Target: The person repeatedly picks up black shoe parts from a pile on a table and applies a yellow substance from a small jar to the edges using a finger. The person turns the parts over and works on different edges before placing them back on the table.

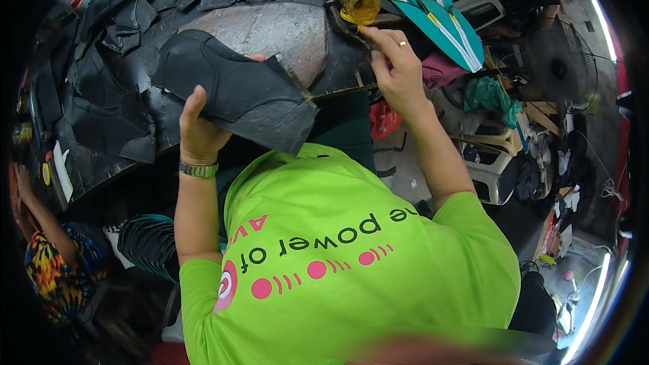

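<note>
A black stitched shoe upper (233,84) is tilted over the near edge of the workbench, gripped in my left hand (203,128). The thumb shows on its near side, and one fingertip peeks out past its far edge; the other fingers are hidden behind it. My right hand (399,67) reaches to the bench edge, its fingers pinched together beside a glass jar (362,7) of yellow stuff. What the fingertips pinch, if anything, is too small to make out. A smooth, worn grey slab (270,34) lies on the bench beyond the shoe upper.
More black shoe uppers (111,122) cover the bench's left and far side. Teal sole-shaped pieces (439,30) with white stripes stand right of the jar. A fan (561,64) and plastic chairs (490,169) are at right. A person in a multicoloured shirt (64,263) is at left.
</note>
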{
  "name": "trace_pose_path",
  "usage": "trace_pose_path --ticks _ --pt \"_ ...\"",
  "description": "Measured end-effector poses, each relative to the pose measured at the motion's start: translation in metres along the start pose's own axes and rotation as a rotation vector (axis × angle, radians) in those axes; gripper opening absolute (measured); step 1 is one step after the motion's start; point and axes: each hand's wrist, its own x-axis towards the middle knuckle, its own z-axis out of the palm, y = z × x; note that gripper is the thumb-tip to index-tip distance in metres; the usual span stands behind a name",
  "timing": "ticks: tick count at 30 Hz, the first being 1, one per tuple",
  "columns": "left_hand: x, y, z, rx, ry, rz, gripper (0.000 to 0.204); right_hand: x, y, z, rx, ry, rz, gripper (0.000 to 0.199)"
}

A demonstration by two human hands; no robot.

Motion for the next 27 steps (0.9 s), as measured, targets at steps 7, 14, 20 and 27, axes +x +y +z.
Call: trace_pose_path --ticks 7,14,20,27 --pt "-0.023 -0.007 0.003 1.292 0.263 0.471 0.038 0.035 0.008 0.001 -0.312 -0.331 0.301 0.054" --pt "-0.028 -0.053 -0.006 1.338 0.491 0.336 0.043 0.047 0.007 0.009 -0.506 -0.395 0.264 0.045" --pt "-0.016 -0.062 -0.017 0.963 0.611 0.101 0.037 0.026 -0.017 -0.008 -0.299 -0.279 0.172 0.026" --pt "-0.006 -0.061 0.004 0.116 0.447 0.128 0.032 -0.013 -0.052 0.035 0.567 -0.124 0.159 0.043"
